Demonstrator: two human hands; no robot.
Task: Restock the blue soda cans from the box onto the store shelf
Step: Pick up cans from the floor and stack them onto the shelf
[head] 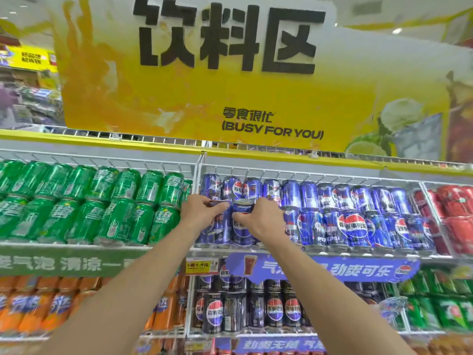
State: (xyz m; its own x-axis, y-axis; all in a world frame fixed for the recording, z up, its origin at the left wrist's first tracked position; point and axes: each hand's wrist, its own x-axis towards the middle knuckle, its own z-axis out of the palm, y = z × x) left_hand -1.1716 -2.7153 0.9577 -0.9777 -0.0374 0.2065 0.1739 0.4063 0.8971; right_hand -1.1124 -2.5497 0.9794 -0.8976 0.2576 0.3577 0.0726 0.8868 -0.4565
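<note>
Both my arms reach up to the blue soda section of the upper shelf. A blue soda can stands upright at the left end of the lower blue row. My right hand wraps its right side, thumb across its front. My left hand pinches the top rim of the neighbouring blue can to its left, fingers closed on it. More blue cans fill the section to the right, stacked two high. The box is out of view.
Green cans fill the section to the left, red cans the one to the right. A white wire divider separates green from blue. Black cans, orange cans sit on the shelf below. A yellow sign hangs overhead.
</note>
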